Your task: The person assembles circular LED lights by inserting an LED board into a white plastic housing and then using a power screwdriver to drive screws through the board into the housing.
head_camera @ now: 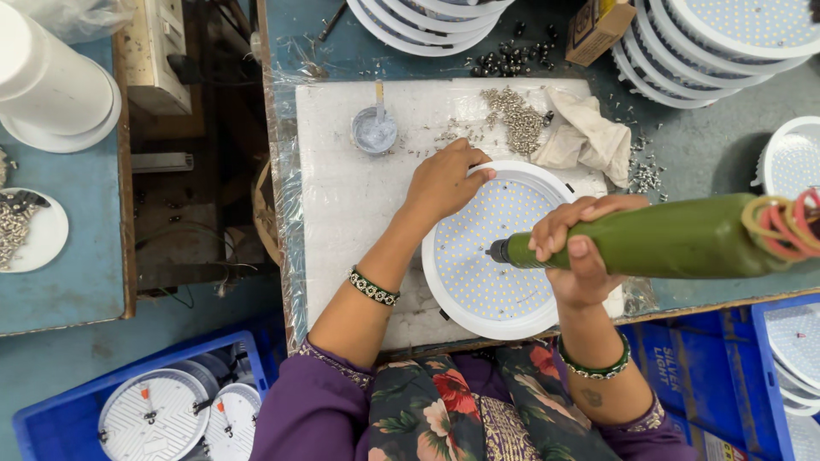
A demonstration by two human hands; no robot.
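Green driver [658, 236] horiz, tip left, R hand [574, 249]

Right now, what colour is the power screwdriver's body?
Olive green, with red and yellow bands at its rear; the power screwdriver shows best in the head view.

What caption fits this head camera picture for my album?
Left hand steadies a round white light panel while right hand grips a green power screwdriver.

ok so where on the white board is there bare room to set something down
Bare: the white board left of the round light panel, below the small cup. Crowded: the screw pile and cloth at the top right.
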